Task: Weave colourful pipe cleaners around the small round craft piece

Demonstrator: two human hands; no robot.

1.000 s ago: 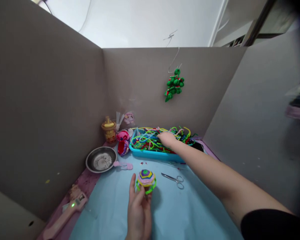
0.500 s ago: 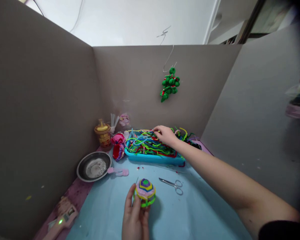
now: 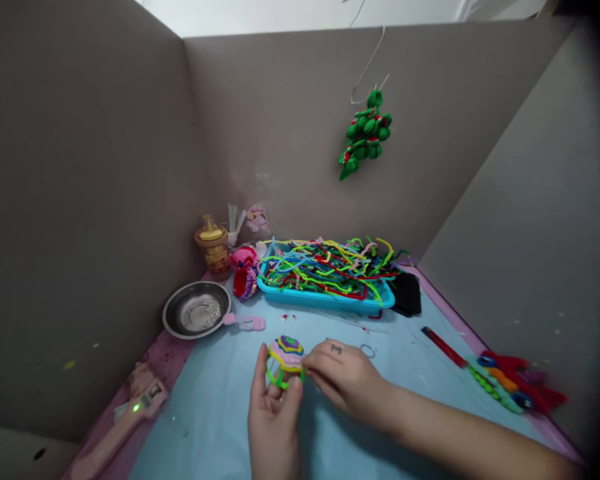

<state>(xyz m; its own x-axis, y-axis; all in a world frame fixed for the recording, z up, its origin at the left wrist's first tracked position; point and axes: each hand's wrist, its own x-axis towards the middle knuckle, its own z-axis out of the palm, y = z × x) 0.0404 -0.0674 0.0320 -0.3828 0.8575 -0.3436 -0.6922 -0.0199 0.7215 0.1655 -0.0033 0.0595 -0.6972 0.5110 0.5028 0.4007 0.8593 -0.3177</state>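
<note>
My left hand [image 3: 279, 417] is closed around a small dome-shaped craft piece [image 3: 287, 357], ringed in purple, blue, yellow and pink, with a bright green open frame below. At its right edge, my right hand [image 3: 345, 373] pinches with thumb and fingertips together. Whatever lies between those fingertips is hidden or too small to make out. Behind the right hand, one loop of the scissors [image 3: 369, 350] shows on the blue table covering [image 3: 215, 400]; the rest is covered. A blue tray [image 3: 325, 301] heaped with tangled colourful pipe cleaners [image 3: 325, 267] stands beyond both hands.
A metal bowl [image 3: 173, 320] with small beads and a pink clip [image 3: 245, 323] lie to the left, near a brown cup [image 3: 213, 247]. A pink glue gun [image 3: 125, 427] rests front left. Rightward are a colourful craft [image 3: 510, 380] and a black item [image 3: 407, 293]. A green ornament [image 3: 367, 133] hangs behind.
My right hand has come back from the tray to the dome's right edge and now covers most of the scissors. The left hand still holds the dome. The view has tilted downward.
</note>
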